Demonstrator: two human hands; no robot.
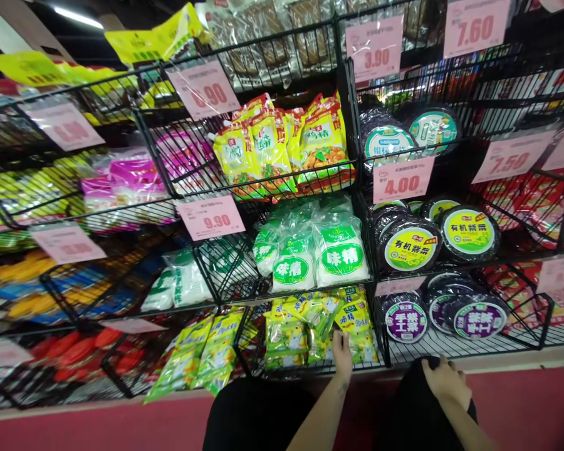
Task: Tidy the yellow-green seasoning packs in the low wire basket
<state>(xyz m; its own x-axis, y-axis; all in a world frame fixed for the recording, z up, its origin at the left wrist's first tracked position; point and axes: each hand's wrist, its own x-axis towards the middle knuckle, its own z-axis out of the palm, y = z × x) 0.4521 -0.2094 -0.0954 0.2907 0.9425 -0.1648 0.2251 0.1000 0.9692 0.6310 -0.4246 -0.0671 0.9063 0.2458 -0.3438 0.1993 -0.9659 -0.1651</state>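
My left hand (342,351) reaches into the lowest wire basket, its fingers curled against a yellow-green seasoning packet (356,324). The fingertips are partly hidden by the packet, which leans among several alike packets (284,332). My right hand (447,383) rests on my bent right knee (407,407), fingers draped over it and holding nothing. Just above the left hand's basket stand clear bags of white grains with green labels (341,254). Nearest to the right hand are round dark packs with purple labels (479,319).
Black wire baskets (291,289) with low front rails hold goods in tiers. Yellow pouches (322,147) and round packs with yellow labels (470,232) sit higher up. Pink price tags (403,178) hang on the rails. Below is a red floor (521,407).
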